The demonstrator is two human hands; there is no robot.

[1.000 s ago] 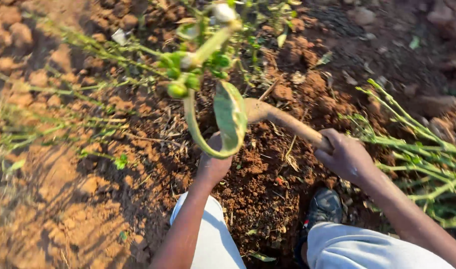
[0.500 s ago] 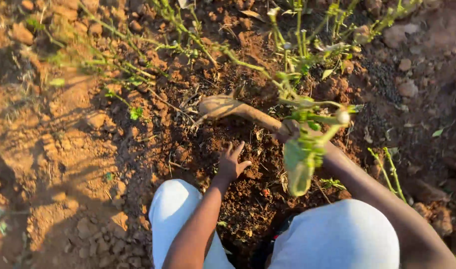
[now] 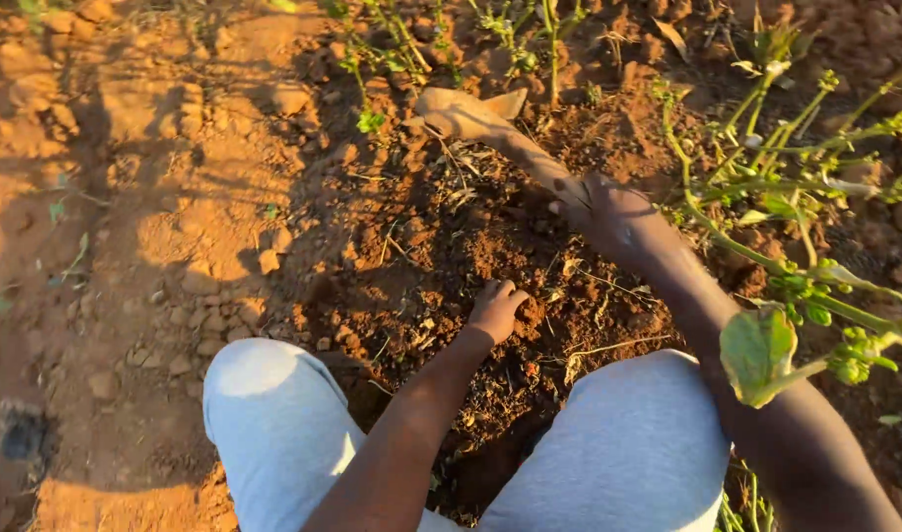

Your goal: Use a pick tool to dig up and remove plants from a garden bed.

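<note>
The left hand, spread flat over the loose soil half a second ago, is now curled with its fingers pushed into the dirt, so the digging by hand has begun. The right hand stays clenched around the wooden tool handle, which has swung up and away, its head resting on the ground further out. Whether the left hand grips anything under the soil cannot be told; leafy stems cover the right forearm.

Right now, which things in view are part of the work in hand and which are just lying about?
In use:
- right hand gripping the wooden tool handle
- left hand digging into loose soil

Lying about:
- green plant stems
- large leaf
- small stones
</note>
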